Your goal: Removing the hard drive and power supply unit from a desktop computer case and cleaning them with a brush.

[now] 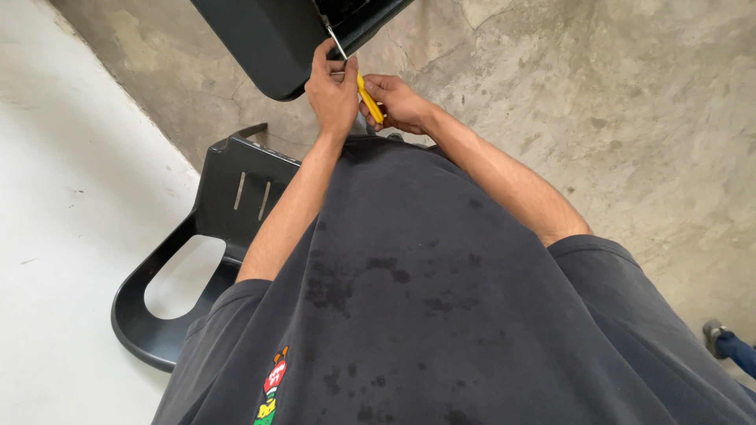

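Observation:
My left hand (332,86) pinches the metal shaft of a screwdriver close to a black casing (268,39) at the top of the view. The screwdriver (368,98) has a yellow handle, which my right hand (398,102) grips just to the right. The metal tip reaches up into the casing's edge, where it is partly hidden. Both hands are close together above my dark shirt.
A black plastic chair (213,236) stands at my left, partly behind my arm. The floor is rough grey concrete (614,118), with a pale wall or slab (71,236) on the left. A shoe (715,334) shows at the lower right edge.

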